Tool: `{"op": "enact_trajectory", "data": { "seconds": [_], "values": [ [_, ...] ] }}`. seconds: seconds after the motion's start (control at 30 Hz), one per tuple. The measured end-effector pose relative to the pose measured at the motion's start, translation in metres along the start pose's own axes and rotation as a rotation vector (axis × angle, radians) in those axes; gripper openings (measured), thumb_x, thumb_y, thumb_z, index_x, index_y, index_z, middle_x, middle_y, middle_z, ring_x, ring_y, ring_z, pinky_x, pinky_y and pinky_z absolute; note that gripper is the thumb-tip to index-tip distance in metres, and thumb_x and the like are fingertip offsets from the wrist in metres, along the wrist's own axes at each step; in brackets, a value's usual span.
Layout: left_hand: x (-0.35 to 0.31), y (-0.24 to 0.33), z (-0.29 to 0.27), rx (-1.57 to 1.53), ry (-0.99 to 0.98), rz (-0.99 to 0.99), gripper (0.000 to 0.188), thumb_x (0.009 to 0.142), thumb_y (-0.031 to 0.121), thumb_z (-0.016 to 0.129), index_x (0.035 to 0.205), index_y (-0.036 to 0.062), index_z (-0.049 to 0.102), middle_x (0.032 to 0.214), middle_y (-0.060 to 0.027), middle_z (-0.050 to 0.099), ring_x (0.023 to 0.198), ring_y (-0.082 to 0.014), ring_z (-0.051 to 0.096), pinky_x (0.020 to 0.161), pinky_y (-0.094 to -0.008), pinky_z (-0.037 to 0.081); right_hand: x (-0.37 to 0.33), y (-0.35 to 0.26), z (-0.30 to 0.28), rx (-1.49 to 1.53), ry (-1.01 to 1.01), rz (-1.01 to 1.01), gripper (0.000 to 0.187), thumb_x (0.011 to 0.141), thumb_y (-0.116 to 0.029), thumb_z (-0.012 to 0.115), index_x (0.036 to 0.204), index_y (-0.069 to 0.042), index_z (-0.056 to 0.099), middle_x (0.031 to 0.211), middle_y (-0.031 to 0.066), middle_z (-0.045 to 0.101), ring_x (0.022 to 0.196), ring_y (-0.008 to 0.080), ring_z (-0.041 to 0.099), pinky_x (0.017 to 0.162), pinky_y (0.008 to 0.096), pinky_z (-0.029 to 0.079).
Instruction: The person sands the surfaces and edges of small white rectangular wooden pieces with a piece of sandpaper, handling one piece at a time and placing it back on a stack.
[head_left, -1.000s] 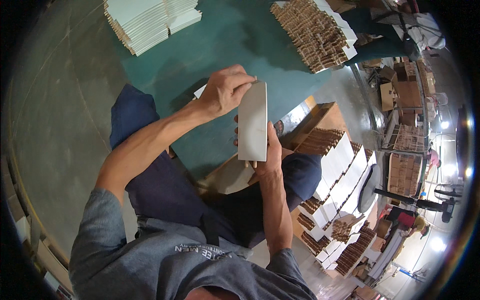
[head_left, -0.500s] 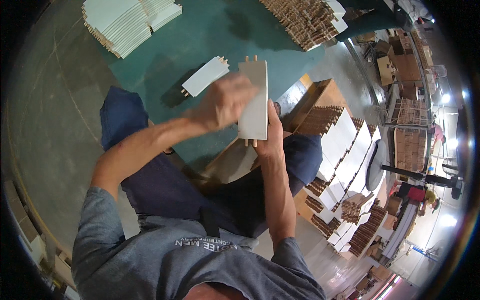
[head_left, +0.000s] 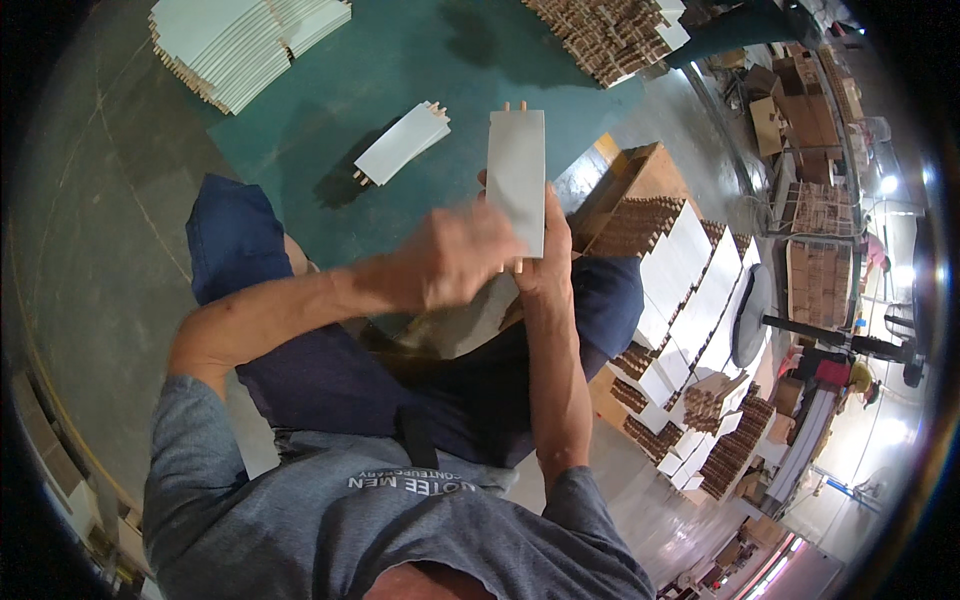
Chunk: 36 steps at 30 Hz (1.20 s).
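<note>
My right hand (head_left: 552, 252) grips a narrow white panel (head_left: 516, 175) near its lower right edge, thumb along the side, and holds it upright in front of me. Pairs of short wooden dowels poke out of the panel's far and near ends. At the panel's lower left corner is my left hand (head_left: 462, 255), smeared by motion; its fingers cannot be made out, nor whether it holds anything. Left of the panel, on the green surface, lies a small stack of similar white panels (head_left: 402, 145) with dowels at both ends.
A large fanned pile of white panels (head_left: 240, 50) is at the far left of the green surface (head_left: 400, 50). Another dowelled pile (head_left: 605, 35) is at far right. Beside my right knee, stacked panels (head_left: 675, 270) stand by a wooden board (head_left: 650, 175). A black fan (head_left: 752, 315) stands beyond.
My left hand has swept from the panel's upper middle down to its lower left corner. The panel, still in my right hand, has shifted slightly up and to the right.
</note>
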<state>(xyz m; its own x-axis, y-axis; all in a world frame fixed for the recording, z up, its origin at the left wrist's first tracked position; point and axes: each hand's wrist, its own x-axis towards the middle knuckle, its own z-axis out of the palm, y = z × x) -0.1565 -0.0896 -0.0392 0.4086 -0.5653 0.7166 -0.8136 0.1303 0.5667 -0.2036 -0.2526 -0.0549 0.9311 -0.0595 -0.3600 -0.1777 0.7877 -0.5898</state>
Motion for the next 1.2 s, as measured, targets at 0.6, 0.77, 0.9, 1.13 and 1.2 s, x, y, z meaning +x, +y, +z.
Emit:
{"op": "enact_trajectory", "data": {
  "seconds": [0.6,0.77,0.9,1.13,1.2],
  "values": [
    [-0.005,0.032,0.014,-0.246,-0.075,0.175,0.013,0.087,0.002,0.063,0.097,0.0005,0.071,0.085,-0.0086,0.064,0.077,-0.0226,0.064,0.062,-0.0358,0.055,-0.012,-0.004,0.031,0.130,0.144,-0.068,0.048,0.104,-0.044,0.045,0.124,-0.001,0.055,0.107,0.0120,0.064,0.080,0.0228,0.066,0.069,0.0326,0.060],
    [0.019,0.005,-0.016,-0.236,0.099,-0.231,0.014,0.093,0.010,0.066,0.105,0.0044,0.070,0.085,-0.0078,0.066,0.072,-0.0152,0.062,0.062,-0.0305,0.051,-0.006,0.007,-0.005,0.060,0.091,-0.169,0.053,0.099,-0.040,0.057,0.130,0.002,0.051,0.108,0.0130,0.063,0.089,0.0189,0.065,0.076,0.0340,0.058],
    [0.010,-0.012,-0.018,-0.298,0.137,-0.435,0.013,0.093,0.012,0.068,0.097,0.0002,0.071,0.085,-0.0069,0.066,0.073,-0.0117,0.060,0.062,-0.0269,0.047,-0.005,0.007,-0.008,-0.109,0.177,-0.135,0.048,0.091,-0.028,0.061,0.125,0.005,0.051,0.105,0.0150,0.066,0.092,0.0231,0.067,0.080,0.0332,0.058],
    [0.018,-0.038,-0.037,-0.059,0.184,-0.527,0.016,0.094,0.011,0.065,0.099,-0.0036,0.070,0.088,-0.0073,0.067,0.071,-0.0128,0.058,0.063,-0.0273,0.047,-0.017,-0.003,0.024,-0.079,-0.059,-0.097,0.060,0.097,-0.030,0.045,0.148,0.000,0.038,0.142,0.0258,0.050,0.123,0.0354,0.057,0.095,0.0449,0.053],
    [0.020,-0.045,-0.037,-0.015,0.171,-0.499,0.016,0.094,0.010,0.065,0.100,-0.0036,0.071,0.089,-0.0082,0.067,0.072,-0.0132,0.059,0.063,-0.0277,0.047,-0.018,-0.001,0.025,-0.087,-0.075,-0.047,0.058,0.103,-0.036,0.036,0.148,0.000,0.039,0.140,0.0248,0.052,0.121,0.0340,0.058,0.094,0.0437,0.053]
  ]
}}
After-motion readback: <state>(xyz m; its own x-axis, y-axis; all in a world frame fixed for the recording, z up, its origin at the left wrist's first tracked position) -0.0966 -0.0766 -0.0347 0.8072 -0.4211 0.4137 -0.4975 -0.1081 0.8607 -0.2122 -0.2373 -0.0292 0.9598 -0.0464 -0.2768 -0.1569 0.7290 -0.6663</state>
